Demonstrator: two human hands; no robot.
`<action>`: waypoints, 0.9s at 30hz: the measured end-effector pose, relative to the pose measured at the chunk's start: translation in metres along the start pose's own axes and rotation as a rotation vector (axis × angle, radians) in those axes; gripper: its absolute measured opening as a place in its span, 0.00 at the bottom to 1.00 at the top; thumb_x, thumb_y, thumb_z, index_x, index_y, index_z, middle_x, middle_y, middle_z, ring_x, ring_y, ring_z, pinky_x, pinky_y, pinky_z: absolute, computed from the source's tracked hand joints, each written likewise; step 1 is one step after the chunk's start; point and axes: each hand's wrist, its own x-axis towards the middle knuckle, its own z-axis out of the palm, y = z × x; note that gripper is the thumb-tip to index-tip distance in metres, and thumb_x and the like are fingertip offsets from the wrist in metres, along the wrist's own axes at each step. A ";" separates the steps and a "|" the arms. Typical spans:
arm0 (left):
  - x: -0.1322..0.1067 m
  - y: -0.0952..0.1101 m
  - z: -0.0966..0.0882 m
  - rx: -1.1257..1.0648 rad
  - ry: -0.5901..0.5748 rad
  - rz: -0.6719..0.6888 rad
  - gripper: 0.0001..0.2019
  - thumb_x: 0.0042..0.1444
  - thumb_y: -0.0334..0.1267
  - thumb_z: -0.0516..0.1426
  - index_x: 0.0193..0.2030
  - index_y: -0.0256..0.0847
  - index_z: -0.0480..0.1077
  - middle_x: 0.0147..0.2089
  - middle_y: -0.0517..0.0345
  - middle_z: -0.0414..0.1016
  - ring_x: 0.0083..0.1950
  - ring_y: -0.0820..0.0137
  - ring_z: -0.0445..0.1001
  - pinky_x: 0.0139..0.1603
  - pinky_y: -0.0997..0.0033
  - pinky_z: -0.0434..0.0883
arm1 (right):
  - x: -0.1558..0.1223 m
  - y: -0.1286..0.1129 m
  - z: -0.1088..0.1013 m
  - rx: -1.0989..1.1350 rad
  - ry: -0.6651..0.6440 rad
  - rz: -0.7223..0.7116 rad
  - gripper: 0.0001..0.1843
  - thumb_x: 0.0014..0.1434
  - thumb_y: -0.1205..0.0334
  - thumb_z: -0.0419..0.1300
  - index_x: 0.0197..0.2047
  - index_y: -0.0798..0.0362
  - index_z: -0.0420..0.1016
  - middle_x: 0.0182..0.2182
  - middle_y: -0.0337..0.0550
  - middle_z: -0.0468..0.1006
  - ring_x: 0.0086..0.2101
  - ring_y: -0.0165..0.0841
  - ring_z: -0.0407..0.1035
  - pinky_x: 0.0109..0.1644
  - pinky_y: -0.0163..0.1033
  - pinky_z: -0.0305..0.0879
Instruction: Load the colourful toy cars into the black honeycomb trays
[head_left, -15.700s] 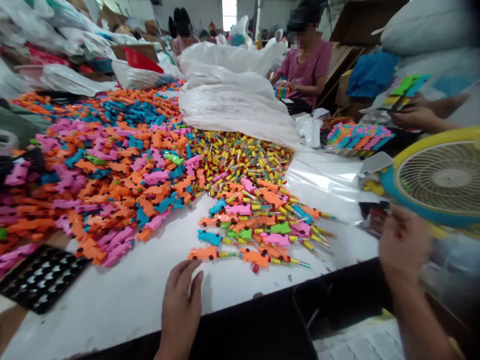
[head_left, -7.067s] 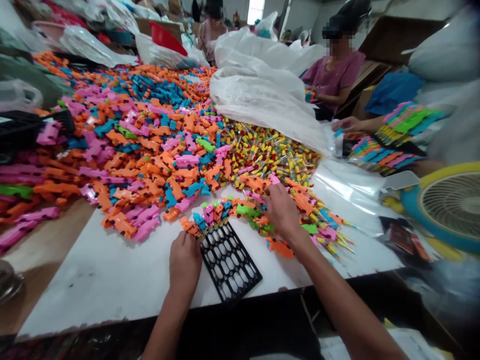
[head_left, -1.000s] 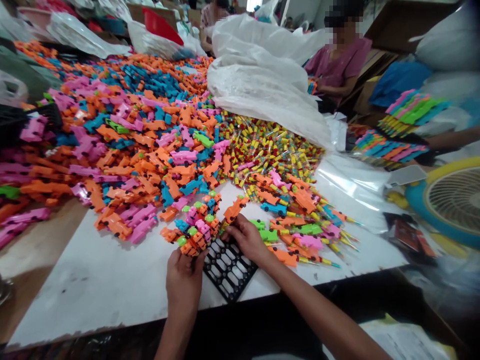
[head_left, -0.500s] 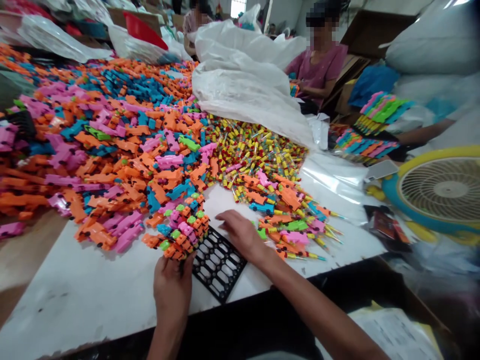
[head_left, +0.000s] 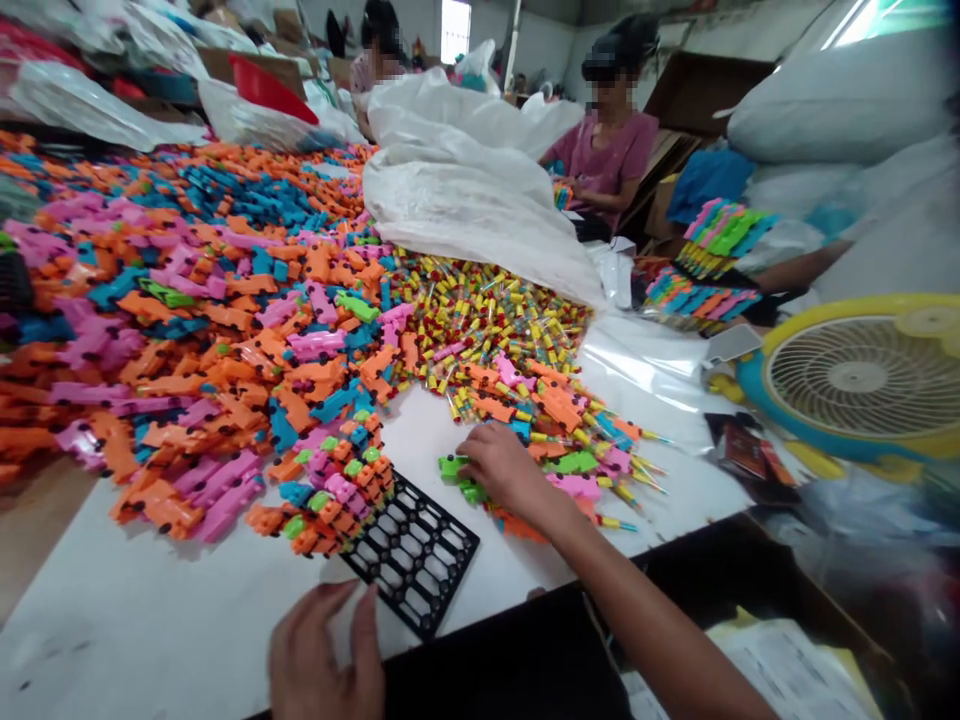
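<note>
A black grid tray (head_left: 417,556) lies on the white table (head_left: 150,620), its far half filled with upright toy cars (head_left: 337,490) in orange, pink, green and blue. My left hand (head_left: 326,650) rests flat and open on the table just in front of the tray. My right hand (head_left: 504,470) reaches to the right of the tray, fingers closed on a green toy car (head_left: 454,467) at the edge of a small pile of cars with yellow sticks (head_left: 570,440).
A big heap of loose toy cars (head_left: 187,290) covers the table's left and far side. Yellow and red sticks (head_left: 487,310) spill from a white sack (head_left: 465,190). A yellow and blue fan (head_left: 862,375) stands at right. Other people sit at the far side.
My left hand has let go of the tray's filled edge and dropped back toward me. My right hand moved off the tray to the right and closed on a green car.
</note>
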 end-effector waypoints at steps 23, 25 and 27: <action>0.026 0.012 0.032 0.026 -0.203 0.194 0.16 0.63 0.40 0.50 0.55 0.41 0.68 0.54 0.47 0.75 0.57 0.56 0.69 0.59 0.52 0.65 | 0.070 0.009 -0.004 -0.150 -0.097 -0.009 0.14 0.62 0.70 0.51 0.47 0.52 0.74 0.44 0.47 0.76 0.44 0.37 0.69 0.44 0.36 0.60; 0.048 0.026 0.046 -0.033 -0.281 0.188 0.15 0.62 0.36 0.51 0.54 0.41 0.69 0.56 0.47 0.73 0.58 0.56 0.68 0.59 0.52 0.64 | 0.073 0.012 -0.005 -0.136 -0.084 -0.066 0.10 0.63 0.68 0.53 0.41 0.52 0.75 0.43 0.46 0.75 0.44 0.36 0.67 0.45 0.36 0.60; 0.067 0.038 0.060 -0.082 -0.407 0.137 0.14 0.57 0.30 0.54 0.49 0.42 0.72 0.56 0.47 0.73 0.58 0.55 0.67 0.60 0.51 0.63 | 0.074 0.012 -0.005 -0.119 -0.055 -0.099 0.08 0.63 0.68 0.54 0.37 0.53 0.75 0.41 0.46 0.75 0.44 0.36 0.66 0.46 0.36 0.59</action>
